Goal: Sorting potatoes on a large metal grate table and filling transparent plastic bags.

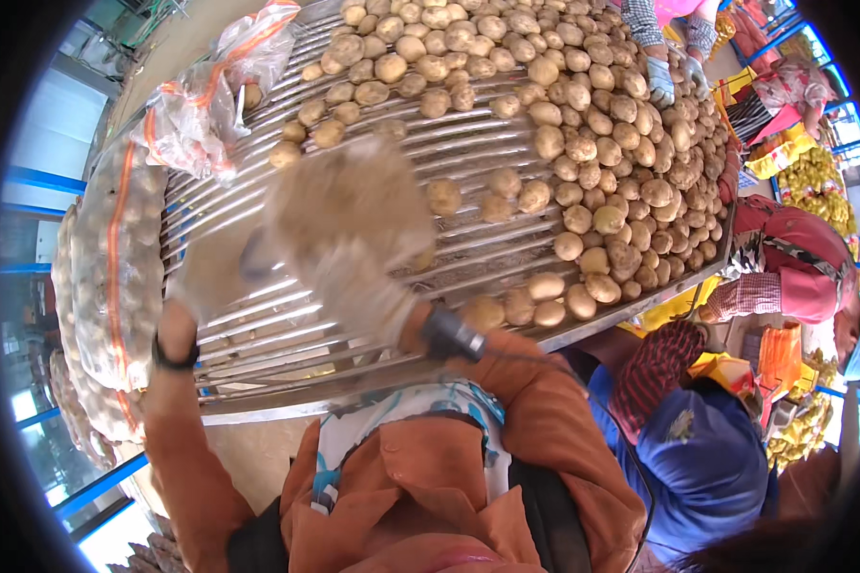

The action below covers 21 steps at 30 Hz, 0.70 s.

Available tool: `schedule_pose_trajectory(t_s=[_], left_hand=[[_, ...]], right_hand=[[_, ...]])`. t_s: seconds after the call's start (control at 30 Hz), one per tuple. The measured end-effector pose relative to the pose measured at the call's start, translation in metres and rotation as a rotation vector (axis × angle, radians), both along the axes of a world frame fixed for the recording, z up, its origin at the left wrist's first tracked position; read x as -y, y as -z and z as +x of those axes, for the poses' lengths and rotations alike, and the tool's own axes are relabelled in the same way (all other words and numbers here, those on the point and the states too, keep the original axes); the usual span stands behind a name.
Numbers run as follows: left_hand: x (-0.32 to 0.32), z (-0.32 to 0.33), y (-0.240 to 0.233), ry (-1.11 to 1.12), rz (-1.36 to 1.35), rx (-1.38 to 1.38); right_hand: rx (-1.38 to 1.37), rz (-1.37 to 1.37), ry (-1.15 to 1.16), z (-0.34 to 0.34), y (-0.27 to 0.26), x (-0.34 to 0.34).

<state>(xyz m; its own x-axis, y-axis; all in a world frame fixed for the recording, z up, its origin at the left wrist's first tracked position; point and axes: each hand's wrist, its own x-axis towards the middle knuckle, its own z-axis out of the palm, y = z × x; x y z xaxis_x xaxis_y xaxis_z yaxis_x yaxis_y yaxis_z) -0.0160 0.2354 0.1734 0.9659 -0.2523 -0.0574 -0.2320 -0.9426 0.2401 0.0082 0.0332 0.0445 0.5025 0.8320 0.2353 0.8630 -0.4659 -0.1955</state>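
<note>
Both my gloved hands are blurred over a slatted metal sorting table [473, 147]. My left hand [218, 261], with a dark band at its wrist, is over the table's left part; whether it holds anything cannot be told. My right hand [362, 279], in a pale glove with a dark wrist device, reaches over the middle slats. A large brown blur [351, 193] lies at its fingers, either the soiled glove or something held. Loose potatoes [534, 195] lie just right of it, and a dense heap of potatoes [616, 143] covers the table's right side.
Filled clear bags of potatoes [97, 272] stand at the left edge. Crumpled clear plastic bags [193, 114] with orange stripes lie at the upper left. A co-worker's gloved hands [661, 82] touch the heap's far side. Other people bend at the right, beside the table's metal rim [631, 301].
</note>
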Motion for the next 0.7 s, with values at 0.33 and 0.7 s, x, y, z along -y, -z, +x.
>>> schedule_pose_trajectory(t_s=[0.33, 0.7], left_hand=[[-0.013, -0.081, 0.09, -0.179, 0.026, -0.369], [0.211, 0.124, 0.147, -0.143, -0.076, -0.373]], right_hand=[[-0.272, -0.039, -0.021, -0.091, 0.065, -0.007], [-0.269, -0.25, 0.622, 0.086, 0.098, 0.193]])
